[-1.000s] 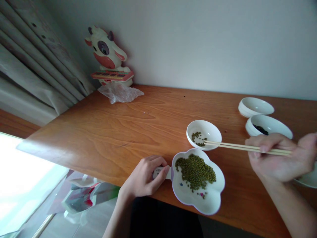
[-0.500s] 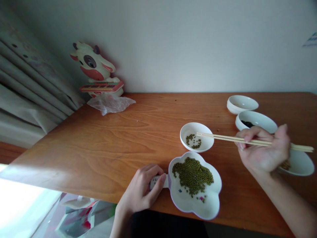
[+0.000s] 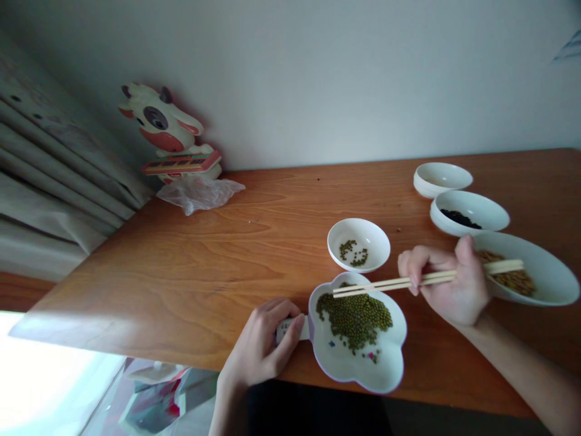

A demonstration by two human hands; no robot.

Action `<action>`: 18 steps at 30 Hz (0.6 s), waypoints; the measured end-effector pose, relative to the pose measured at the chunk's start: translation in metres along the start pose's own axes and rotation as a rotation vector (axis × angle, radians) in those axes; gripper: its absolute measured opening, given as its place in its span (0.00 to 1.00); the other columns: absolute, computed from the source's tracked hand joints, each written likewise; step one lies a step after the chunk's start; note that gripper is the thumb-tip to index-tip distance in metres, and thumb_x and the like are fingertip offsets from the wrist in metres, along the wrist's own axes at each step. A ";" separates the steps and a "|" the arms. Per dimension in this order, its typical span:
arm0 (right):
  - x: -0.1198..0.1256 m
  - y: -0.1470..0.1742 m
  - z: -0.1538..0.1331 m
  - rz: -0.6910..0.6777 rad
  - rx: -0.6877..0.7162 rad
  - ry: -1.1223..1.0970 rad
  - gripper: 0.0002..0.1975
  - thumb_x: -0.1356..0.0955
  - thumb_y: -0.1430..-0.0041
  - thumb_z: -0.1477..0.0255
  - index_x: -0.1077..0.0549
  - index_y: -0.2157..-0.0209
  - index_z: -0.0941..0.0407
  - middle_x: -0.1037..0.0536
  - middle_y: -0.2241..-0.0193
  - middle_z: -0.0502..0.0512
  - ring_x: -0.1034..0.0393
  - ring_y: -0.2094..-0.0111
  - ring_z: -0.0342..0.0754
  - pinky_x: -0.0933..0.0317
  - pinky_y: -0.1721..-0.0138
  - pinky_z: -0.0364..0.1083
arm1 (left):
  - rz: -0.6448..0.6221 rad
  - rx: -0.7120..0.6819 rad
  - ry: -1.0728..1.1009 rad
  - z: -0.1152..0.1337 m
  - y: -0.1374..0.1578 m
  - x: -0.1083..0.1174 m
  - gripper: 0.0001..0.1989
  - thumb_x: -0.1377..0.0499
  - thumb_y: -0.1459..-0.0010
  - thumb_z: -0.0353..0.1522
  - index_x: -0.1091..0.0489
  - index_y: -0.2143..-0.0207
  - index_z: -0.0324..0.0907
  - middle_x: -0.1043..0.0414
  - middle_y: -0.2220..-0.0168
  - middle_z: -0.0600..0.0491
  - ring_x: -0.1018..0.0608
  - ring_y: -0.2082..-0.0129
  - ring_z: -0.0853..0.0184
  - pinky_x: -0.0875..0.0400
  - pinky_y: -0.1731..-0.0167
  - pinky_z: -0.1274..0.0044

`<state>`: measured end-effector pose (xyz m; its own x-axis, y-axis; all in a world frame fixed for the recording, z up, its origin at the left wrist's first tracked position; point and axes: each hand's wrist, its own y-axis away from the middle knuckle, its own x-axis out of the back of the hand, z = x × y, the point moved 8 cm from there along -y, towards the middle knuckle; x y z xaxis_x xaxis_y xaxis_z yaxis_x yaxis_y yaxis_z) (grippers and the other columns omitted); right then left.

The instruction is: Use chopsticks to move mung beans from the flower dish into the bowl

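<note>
My left hand is closed round the short handle of a white flower-shaped dish with a purple rim, at the table's front edge. A heap of green mung beans lies in the dish. In my right hand is a pair of wooden chopsticks, their tips over the far side of the heap. Whether a bean is between the tips, I cannot tell. Just behind the dish stands a small white bowl with a few scattered mung beans on its bottom.
At right, a white bowl holds brown pieces; behind it are a bowl with dark pieces and another white bowl. A cow toy with a keyboard and a crumpled plastic bag sit at the back left of the wooden table.
My right hand has moved left and toward me, bringing the chopstick tips from over the small bowl to over the dish. My left hand keeps its grip. The view has tilted slightly.
</note>
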<state>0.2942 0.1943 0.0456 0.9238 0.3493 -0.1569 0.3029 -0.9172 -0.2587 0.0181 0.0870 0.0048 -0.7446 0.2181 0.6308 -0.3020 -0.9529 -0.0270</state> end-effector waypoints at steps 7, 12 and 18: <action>-0.037 0.018 0.017 -0.258 -0.097 0.106 0.46 0.55 0.30 0.39 0.26 0.78 0.54 0.30 0.80 0.55 0.35 0.77 0.50 0.42 0.73 0.49 | 0.009 -0.001 -0.005 0.001 -0.001 0.001 0.14 0.47 0.26 0.39 0.30 0.64 0.42 0.26 0.67 0.51 0.26 0.68 0.65 0.36 0.65 0.73; -0.041 0.023 0.023 -0.295 -0.080 0.141 0.44 0.54 0.28 0.41 0.24 0.76 0.54 0.29 0.78 0.55 0.35 0.75 0.50 0.42 0.71 0.49 | 0.009 -0.007 -0.002 0.002 0.000 0.001 0.13 0.46 0.27 0.38 0.30 0.64 0.42 0.26 0.66 0.52 0.26 0.67 0.65 0.35 0.64 0.74; -0.039 0.024 0.026 -0.288 -0.074 0.150 0.43 0.53 0.28 0.43 0.24 0.76 0.53 0.29 0.79 0.55 0.35 0.76 0.50 0.43 0.71 0.50 | 0.010 -0.013 0.006 0.002 -0.001 0.002 0.13 0.46 0.27 0.38 0.29 0.64 0.42 0.25 0.66 0.51 0.25 0.67 0.65 0.34 0.65 0.74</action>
<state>0.2590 0.1637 0.0205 0.8204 0.5690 0.0557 0.5674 -0.7984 -0.2015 0.0184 0.0882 0.0075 -0.7516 0.2095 0.6255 -0.3020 -0.9523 -0.0439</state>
